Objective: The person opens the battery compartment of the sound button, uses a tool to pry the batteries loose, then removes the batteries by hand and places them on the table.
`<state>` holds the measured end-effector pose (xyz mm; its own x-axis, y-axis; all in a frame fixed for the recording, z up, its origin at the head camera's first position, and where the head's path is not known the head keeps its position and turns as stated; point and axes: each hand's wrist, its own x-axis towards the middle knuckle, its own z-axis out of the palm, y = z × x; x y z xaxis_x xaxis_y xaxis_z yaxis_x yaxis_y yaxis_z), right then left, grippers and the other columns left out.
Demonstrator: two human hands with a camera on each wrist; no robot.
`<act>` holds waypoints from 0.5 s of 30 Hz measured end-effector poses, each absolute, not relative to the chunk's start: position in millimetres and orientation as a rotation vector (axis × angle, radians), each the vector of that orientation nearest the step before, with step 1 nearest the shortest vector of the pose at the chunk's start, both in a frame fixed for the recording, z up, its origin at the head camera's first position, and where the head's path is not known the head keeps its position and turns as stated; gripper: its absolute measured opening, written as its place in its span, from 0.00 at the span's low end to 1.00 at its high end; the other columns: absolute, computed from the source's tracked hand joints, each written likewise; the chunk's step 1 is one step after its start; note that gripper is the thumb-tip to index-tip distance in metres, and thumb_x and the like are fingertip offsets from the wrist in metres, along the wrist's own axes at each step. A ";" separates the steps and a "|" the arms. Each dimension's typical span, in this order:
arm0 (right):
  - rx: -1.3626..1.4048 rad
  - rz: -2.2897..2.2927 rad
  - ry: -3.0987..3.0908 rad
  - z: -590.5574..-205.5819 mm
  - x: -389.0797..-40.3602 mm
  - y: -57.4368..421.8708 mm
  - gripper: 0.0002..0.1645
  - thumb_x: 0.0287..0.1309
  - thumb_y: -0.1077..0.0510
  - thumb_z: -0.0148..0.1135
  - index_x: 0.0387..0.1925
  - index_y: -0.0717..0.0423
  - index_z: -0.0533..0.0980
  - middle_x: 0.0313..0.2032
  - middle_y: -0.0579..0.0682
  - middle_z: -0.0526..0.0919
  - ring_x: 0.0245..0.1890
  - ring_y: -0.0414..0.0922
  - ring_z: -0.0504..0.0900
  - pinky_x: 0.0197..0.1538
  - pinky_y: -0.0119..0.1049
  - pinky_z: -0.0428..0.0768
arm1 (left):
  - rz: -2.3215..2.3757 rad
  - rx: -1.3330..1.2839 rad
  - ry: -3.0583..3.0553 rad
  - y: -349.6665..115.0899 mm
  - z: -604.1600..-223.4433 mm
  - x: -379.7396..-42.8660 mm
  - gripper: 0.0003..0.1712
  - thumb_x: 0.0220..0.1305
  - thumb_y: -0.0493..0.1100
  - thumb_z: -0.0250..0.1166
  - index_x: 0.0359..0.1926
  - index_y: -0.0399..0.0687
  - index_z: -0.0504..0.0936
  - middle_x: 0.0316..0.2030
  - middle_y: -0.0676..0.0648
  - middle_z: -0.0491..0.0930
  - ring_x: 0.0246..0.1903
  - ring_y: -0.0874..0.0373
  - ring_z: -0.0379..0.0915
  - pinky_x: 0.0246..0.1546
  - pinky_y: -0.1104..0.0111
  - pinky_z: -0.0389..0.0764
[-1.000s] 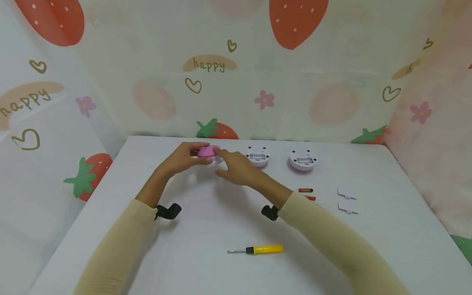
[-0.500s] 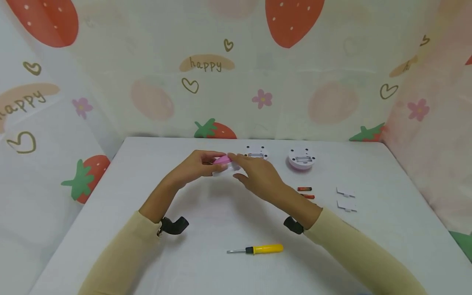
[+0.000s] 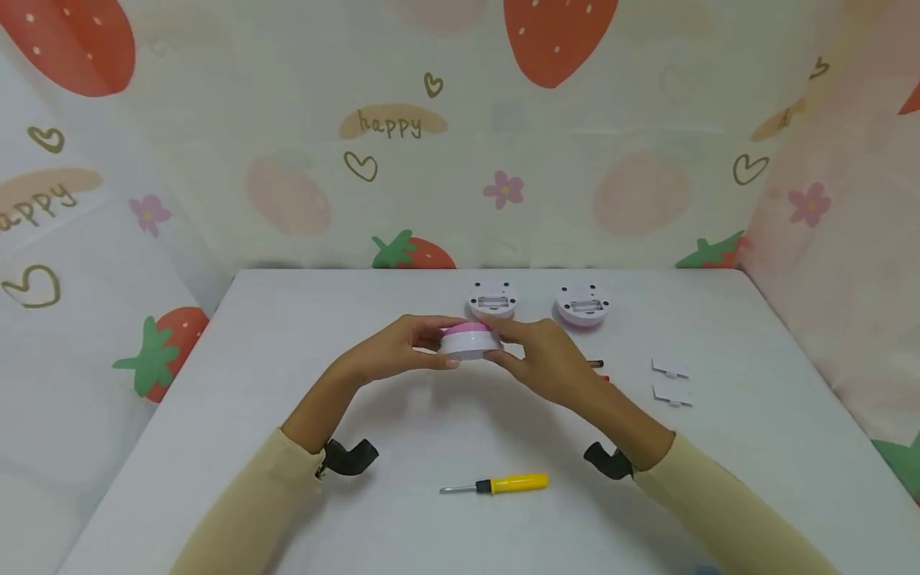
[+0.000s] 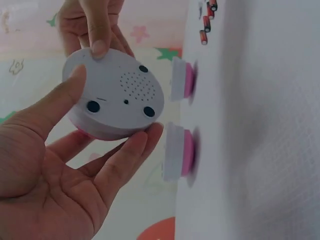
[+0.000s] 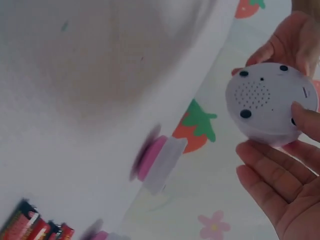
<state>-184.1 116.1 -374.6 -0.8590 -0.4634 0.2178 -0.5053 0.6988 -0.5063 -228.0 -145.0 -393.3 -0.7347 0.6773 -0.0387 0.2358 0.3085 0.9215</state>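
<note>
A round white-and-pink device [image 3: 470,345] is held up above the table between both hands. In the left wrist view, its white underside [image 4: 112,80] shows speaker holes and dark round feet. My left hand [image 3: 391,347] grips it from the left, thumb on the white face and fingers around the pink side. From the right, my right hand [image 3: 549,359] pinches it, thumb on the white face. Behind the hands, two similar devices [image 3: 492,301] [image 3: 583,307] lie pink side down, their battery compartments uncovered.
A yellow-handled screwdriver [image 3: 496,484] lies near the front middle of the white table [image 3: 402,527]. Several red-and-black batteries [image 4: 206,23] lie by the right forearm. Two white battery covers [image 3: 671,367] [image 3: 672,394] rest farther right. A printed cloth [image 3: 561,144] hangs behind.
Both hands have brought the device rightward and nearer to me. It has turned so that its white side shows more, and my right thumb now presses it.
</note>
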 end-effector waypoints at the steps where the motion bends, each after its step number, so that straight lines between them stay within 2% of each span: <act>1: 0.796 0.934 -2.843 -375.6 -183.8 118.6 0.32 0.62 0.52 0.72 0.67 0.47 0.76 0.51 0.51 0.87 0.50 0.52 0.87 0.48 0.44 0.86 | 1.420 0.829 2.142 -144.0 -394.6 -227.7 0.34 0.65 0.41 0.72 0.71 0.50 0.73 0.57 0.48 0.81 0.56 0.51 0.78 0.59 0.58 0.79; 3: 0.776 1.059 -2.866 -377.0 -182.4 123.3 0.32 0.62 0.54 0.72 0.67 0.50 0.75 0.53 0.52 0.86 0.52 0.53 0.86 0.50 0.46 0.86 | 1.426 0.831 2.116 -142.1 -396.9 -226.7 0.31 0.66 0.41 0.70 0.70 0.49 0.74 0.56 0.47 0.82 0.55 0.49 0.79 0.58 0.59 0.79; 9: 0.740 1.281 -2.874 -380.9 -179.3 132.3 0.31 0.64 0.54 0.70 0.67 0.55 0.75 0.51 0.52 0.87 0.47 0.51 0.88 0.46 0.42 0.87 | 1.445 0.744 2.027 -138.4 -401.1 -221.5 0.28 0.71 0.42 0.65 0.69 0.44 0.74 0.53 0.42 0.83 0.54 0.40 0.79 0.57 0.53 0.80; 12: 0.723 1.336 -2.858 -381.7 -178.9 134.5 0.30 0.65 0.53 0.69 0.65 0.57 0.76 0.49 0.52 0.88 0.44 0.49 0.88 0.46 0.43 0.87 | 1.452 0.702 2.014 -136.4 -401.0 -220.2 0.27 0.72 0.42 0.64 0.69 0.43 0.73 0.54 0.41 0.83 0.52 0.43 0.81 0.55 0.50 0.81; 15: 0.713 1.370 -2.842 -382.6 -179.4 135.3 0.28 0.65 0.53 0.69 0.64 0.58 0.77 0.47 0.53 0.88 0.43 0.49 0.89 0.45 0.43 0.87 | 1.451 0.676 2.012 -134.6 -400.5 -219.4 0.26 0.73 0.42 0.63 0.69 0.43 0.74 0.54 0.41 0.83 0.49 0.47 0.83 0.53 0.53 0.82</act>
